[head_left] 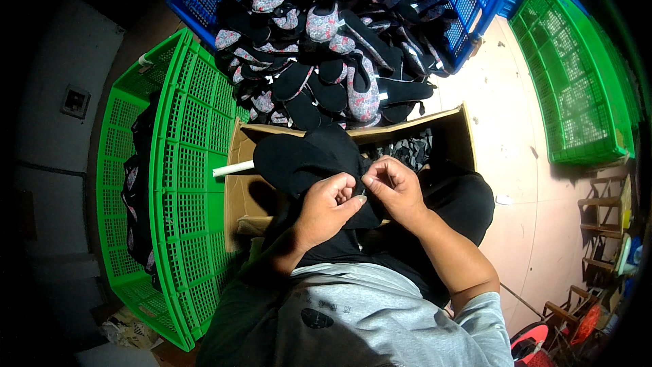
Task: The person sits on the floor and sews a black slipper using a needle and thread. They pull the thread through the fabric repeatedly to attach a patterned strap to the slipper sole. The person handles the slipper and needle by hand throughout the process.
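Note:
Dark, rounded slipper-like pieces with black soles [275,162] lie over my lap and the near side of the open cardboard box. My left hand [327,209] is closed over their near edge, its thumb and forefinger brought together. Just to its right, my right hand [396,191] is closed in a pinch. The fingertips of both hands almost meet at the edge of the black material. Whatever sits between them is too small and dark to make out. A white rod [233,168] sticks out to the left from beside the black pieces.
Beyond the cardboard box [448,122], which holds dark scraps [409,147], a heap of floral slippers [363,88] spills from a blue crate [489,0]. Green crates stand at left [197,183] and far right [570,81]. Wooden frames [603,202] are at the right edge.

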Motion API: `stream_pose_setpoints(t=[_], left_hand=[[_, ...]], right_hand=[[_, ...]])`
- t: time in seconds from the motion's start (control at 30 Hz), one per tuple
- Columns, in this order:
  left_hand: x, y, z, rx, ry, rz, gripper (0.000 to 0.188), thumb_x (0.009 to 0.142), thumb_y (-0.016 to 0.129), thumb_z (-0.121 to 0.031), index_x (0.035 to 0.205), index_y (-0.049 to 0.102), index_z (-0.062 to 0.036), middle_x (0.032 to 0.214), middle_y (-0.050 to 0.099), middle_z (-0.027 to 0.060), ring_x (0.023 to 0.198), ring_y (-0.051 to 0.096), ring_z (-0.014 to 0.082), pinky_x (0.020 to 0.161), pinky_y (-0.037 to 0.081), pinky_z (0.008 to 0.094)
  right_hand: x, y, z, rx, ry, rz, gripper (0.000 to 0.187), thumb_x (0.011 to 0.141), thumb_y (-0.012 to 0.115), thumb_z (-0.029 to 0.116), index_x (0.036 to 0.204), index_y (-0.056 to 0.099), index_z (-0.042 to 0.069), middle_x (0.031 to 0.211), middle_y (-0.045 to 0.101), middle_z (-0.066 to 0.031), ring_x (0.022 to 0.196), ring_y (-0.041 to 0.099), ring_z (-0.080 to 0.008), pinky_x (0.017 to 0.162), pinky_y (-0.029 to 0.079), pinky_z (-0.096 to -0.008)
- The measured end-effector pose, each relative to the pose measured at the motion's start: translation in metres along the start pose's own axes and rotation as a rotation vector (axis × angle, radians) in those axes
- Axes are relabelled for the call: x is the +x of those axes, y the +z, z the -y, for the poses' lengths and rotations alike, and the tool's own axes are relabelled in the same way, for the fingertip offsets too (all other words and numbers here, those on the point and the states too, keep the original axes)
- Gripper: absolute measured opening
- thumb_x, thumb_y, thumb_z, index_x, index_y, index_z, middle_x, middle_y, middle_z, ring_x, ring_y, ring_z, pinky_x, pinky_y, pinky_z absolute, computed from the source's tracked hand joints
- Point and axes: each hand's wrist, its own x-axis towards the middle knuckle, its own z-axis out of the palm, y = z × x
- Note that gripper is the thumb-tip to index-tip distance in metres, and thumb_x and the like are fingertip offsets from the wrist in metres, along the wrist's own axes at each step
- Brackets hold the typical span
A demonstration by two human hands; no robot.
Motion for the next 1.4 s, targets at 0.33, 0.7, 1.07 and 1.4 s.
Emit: stream_pose_setpoints(t=[0.33, 0.7, 1.07, 1.4], left_hand=[[0.0, 0.001, 0.002, 0.004, 0.015, 0.0, 0.018, 0.083, 0.074, -0.003, 0.087, 0.056, -0.0024, 0.074, 0.05, -0.0039, 0.067, 0.046, 0.0036, 0.061, 0.041, 0.0216], [0.0, 0.001, 0.002, 0.008, 0.014, -0.008, 0.019, 0.083, 0.074, -0.003, 0.088, 0.056, -0.0021, 0.074, 0.05, -0.0041, 0.067, 0.046, 0.0035, 0.061, 0.041, 0.0213], [0.0, 0.002, 0.003, 0.006, 0.0, -0.003, 0.018, 0.084, 0.074, -0.003, 0.086, 0.055, -0.0029, 0.074, 0.05, -0.0044, 0.067, 0.046, 0.0032, 0.061, 0.041, 0.0212], [-0.001, 0.002, 0.003, 0.007, 0.015, -0.006, 0.017, 0.084, 0.073, -0.003, 0.087, 0.056, -0.0023, 0.074, 0.049, -0.0046, 0.067, 0.045, 0.0033, 0.06, 0.041, 0.0214]], right_hand=[[-0.001, -0.001, -0.002, -0.004, 0.013, 0.022, 0.01, 0.09, 0.071, 0.006, 0.092, 0.062, 0.001, 0.086, 0.057, -0.0016, 0.075, 0.053, -0.0084, 0.067, 0.043, -0.0234], [-0.001, 0.001, -0.003, 0.0, 0.001, 0.002, 0.011, 0.089, 0.072, 0.006, 0.091, 0.062, 0.001, 0.084, 0.057, -0.0024, 0.074, 0.053, -0.0096, 0.066, 0.044, -0.0243], [-0.001, 0.001, -0.004, 0.032, 0.01, 0.012, 0.01, 0.089, 0.071, 0.005, 0.092, 0.063, 0.001, 0.082, 0.057, -0.0025, 0.073, 0.053, -0.0093, 0.066, 0.044, -0.0245], [-0.001, 0.002, -0.001, 0.018, 0.016, 0.014, 0.011, 0.088, 0.072, 0.006, 0.09, 0.063, 0.001, 0.082, 0.056, -0.0029, 0.072, 0.051, -0.0103, 0.065, 0.042, -0.025]])
